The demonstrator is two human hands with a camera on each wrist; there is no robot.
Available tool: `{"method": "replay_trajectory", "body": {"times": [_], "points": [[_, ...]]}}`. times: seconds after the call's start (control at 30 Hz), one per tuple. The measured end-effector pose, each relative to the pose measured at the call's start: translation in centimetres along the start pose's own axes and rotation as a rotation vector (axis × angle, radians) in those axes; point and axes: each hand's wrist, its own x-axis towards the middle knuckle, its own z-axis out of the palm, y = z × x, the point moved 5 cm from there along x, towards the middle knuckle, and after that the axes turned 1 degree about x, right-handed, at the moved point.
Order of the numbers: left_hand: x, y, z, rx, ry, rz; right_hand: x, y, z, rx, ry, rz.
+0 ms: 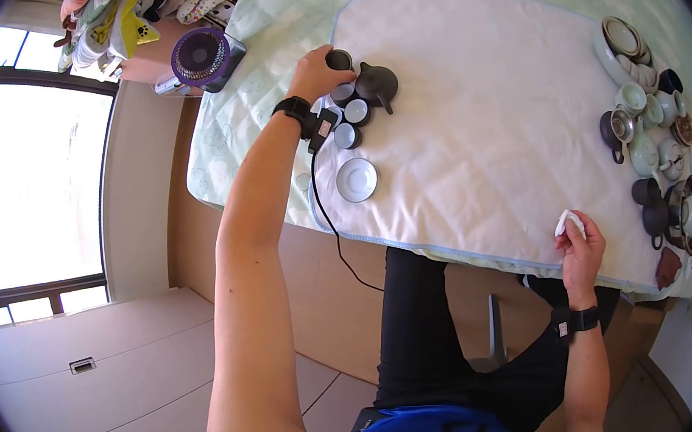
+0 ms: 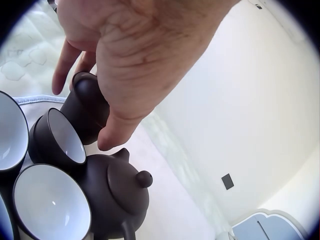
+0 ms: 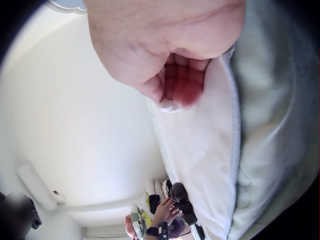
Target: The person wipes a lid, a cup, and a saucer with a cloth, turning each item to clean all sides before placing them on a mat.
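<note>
Hands apart: left hand (image 1: pixel 314 73) gripping dark cup (image 1: pixel 338 60), right hand (image 1: pixel 581 247) pinching white cloth (image 1: pixel 567 221).

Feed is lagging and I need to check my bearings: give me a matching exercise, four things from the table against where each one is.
Things:
1. teapot
2. saucer
3. dark cup
4. white cloth

Places:
A. in the right hand
B. alone, nearest the table's near edge by the left arm
C. under the left hand
D. right beside the row of small cups

Pairs: 1-D, 2-B, 3-C, 4-A
</note>
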Motion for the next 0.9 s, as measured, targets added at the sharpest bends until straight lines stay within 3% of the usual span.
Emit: {"method": "replay_trajectory", "body": {"times": [0.1, 0.23, 0.33, 0.4, 0.47, 0.6, 0.9], "points": [[-0.4, 0.9, -1.5, 0.020, 0.030, 0.003, 0.0, 0.0, 0.2, -0.034, 0.000, -0.023], [-2.5, 0.3, -5.0, -0.093, 0.285, 0.016, 0.4, 0.0, 0.0, -0.048, 0.004, -0.031], [-8.6, 3.8, -7.9, -0.194, 0.083, 0.067, 0.2, 0.4, -0.1, -0.047, -0.010, -0.036], [-12.5, 4.5, -7.3, -0.177, -0.019, 0.156, 0.3, 0.4, -0.1, -0.042, -0.016, -0.054], [-16.2, 5.0, -5.7, -0.195, -0.117, 0.142, 0.2, 0.1, 0.1, -0.038, -0.033, -0.065], [-20.3, 6.3, -3.5, -0.159, -0.164, 0.094, 0.2, 0.1, 0.4, -0.050, -0.047, -0.078], [-21.7, 4.8, 0.0, -0.116, -0.148, 0.086, 0.3, 0.3, 0.3, -0.062, -0.045, -0.097]]}}
